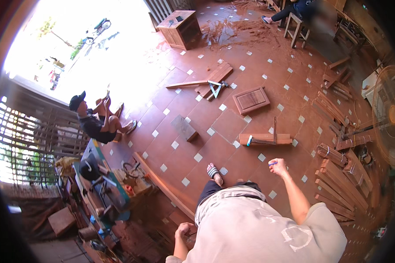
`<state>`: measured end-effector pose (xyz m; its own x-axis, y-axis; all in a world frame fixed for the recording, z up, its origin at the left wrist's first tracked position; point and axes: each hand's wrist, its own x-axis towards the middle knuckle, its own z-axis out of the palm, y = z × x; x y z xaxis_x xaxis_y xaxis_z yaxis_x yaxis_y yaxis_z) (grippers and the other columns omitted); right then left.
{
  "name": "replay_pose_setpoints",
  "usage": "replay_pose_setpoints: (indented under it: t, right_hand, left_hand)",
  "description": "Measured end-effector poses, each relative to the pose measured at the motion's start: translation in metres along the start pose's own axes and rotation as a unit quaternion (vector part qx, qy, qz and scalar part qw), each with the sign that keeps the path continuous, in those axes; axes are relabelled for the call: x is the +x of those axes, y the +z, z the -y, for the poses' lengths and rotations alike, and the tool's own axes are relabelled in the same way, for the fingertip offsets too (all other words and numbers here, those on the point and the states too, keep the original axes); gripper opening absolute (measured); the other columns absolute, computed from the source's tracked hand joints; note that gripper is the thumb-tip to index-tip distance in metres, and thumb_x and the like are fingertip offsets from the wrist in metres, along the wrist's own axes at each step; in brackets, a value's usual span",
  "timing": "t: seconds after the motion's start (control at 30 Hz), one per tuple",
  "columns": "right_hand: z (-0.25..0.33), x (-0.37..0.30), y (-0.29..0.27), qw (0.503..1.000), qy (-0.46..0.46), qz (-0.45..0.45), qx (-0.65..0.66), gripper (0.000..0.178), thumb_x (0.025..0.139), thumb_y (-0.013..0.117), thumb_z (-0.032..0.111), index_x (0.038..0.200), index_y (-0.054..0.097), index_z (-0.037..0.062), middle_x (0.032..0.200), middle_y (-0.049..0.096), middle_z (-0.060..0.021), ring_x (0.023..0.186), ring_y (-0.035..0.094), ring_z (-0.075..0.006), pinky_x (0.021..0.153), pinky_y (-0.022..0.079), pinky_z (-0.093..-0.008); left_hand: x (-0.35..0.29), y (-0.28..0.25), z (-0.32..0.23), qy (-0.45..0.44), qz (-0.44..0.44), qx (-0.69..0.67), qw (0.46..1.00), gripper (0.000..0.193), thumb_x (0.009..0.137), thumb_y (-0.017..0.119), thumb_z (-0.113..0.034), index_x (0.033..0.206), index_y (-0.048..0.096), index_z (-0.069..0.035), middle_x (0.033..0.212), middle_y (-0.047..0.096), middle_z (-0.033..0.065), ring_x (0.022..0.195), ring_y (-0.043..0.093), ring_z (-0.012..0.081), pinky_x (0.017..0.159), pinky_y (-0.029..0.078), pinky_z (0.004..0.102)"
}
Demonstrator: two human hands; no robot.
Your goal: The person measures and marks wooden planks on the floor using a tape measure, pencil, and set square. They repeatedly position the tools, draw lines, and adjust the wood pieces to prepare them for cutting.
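My right hand point(278, 167) is closed around a thin blue pen point(273, 164), held out over the tiled floor. Low at my left side, my left hand point(185, 229) has its fingers curled in; whether anything is inside is hidden. Ahead of my right hand, a reddish wooden board point(267, 136) lies on the floor. An L-shaped wooden try square point(274, 130) rests on it, beside a small white and light-blue item point(249, 140). Nearest to my left hand is a long wooden beam point(166, 186), slanting away across the floor.
Farther ahead lie a framed wooden panel point(251, 100), a dark block point(184, 128), and boards with a triangular square point(215, 89) and hammer point(224, 83). A person point(94, 118) squats left, near a tool-covered workbench point(116, 182). Stacked lumber point(338, 186) and a fan point(390, 114) stand right.
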<state>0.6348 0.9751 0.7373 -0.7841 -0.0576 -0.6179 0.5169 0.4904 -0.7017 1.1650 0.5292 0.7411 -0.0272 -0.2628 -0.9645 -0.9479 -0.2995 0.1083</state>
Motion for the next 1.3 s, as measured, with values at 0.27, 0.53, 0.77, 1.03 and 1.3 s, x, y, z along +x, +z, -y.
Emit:
replay_pose_setpoints:
  t: [0.27, 0.53, 0.77, 1.03, 1.3]
  right_hand:
    - [0.116, 0.092, 0.122, 0.99, 0.111, 0.036, -0.085, 0.012, 0.093, 0.075, 0.016, 0.09, 0.085, 0.0088, 0.07, 0.076, -0.0033, 0.059, 0.072, -0.0124, 0.059, 0.06, -0.0305]
    - [0.145, 0.335, 0.205, 0.971, 0.175, 0.042, -0.16, 0.008, 0.091, 0.076, 0.011, 0.088, 0.084, 0.0077, 0.073, 0.077, -0.0055, 0.058, 0.073, -0.0162, 0.053, 0.058, -0.0333]
    - [0.193, 0.621, 0.33, 0.997, 0.027, -0.062, -0.024, 0.023, 0.09, 0.082, 0.029, 0.092, 0.084, 0.0068, 0.09, 0.08, -0.0179, 0.087, 0.079, -0.0341, 0.081, 0.06, -0.0436]
    - [0.211, 0.934, 0.487, 0.964, -0.01, -0.252, -0.078, 0.027, 0.09, 0.084, 0.026, 0.104, 0.079, 0.0036, 0.084, 0.078, -0.0166, 0.082, 0.077, -0.0349, 0.077, 0.059, -0.0446]
    - [0.165, 1.031, 0.598, 0.912, 0.059, -0.403, -0.047, 0.062, 0.087, 0.09, 0.048, 0.122, 0.067, 0.0016, 0.105, 0.073, -0.0188, 0.101, 0.071, -0.0362, 0.086, 0.055, -0.0477]
  left_hand:
    - [0.031, -0.172, -0.367, 0.075, -0.053, 0.24, 0.966, 0.022, 0.099, 0.063, -0.011, 0.107, 0.082, -0.005, 0.075, 0.066, 0.0052, 0.057, 0.059, 0.0178, 0.052, 0.049, 0.0365]
    - [0.156, -0.232, -0.676, 0.195, -0.155, 0.426, 0.869, 0.031, 0.09, 0.058, -0.014, 0.101, 0.087, -0.013, 0.105, 0.08, 0.0208, 0.104, 0.078, 0.0387, 0.097, 0.06, 0.0457]
    - [0.349, -0.232, -0.899, 0.284, -0.109, 0.62, 0.724, 0.027, 0.087, 0.066, -0.022, 0.105, 0.086, -0.017, 0.111, 0.077, 0.0196, 0.107, 0.074, 0.0411, 0.098, 0.06, 0.0492]
    - [0.682, -0.18, -1.005, 0.266, 0.037, 0.791, 0.55, 0.041, 0.085, 0.08, -0.031, 0.124, 0.079, -0.021, 0.136, 0.069, 0.014, 0.127, 0.066, 0.0376, 0.105, 0.056, 0.0468]
    - [0.799, -0.188, -1.015, 0.234, 0.122, 0.777, 0.571, 0.047, 0.08, 0.086, -0.03, 0.125, 0.077, -0.018, 0.137, 0.067, 0.0158, 0.127, 0.065, 0.0385, 0.105, 0.056, 0.0477]
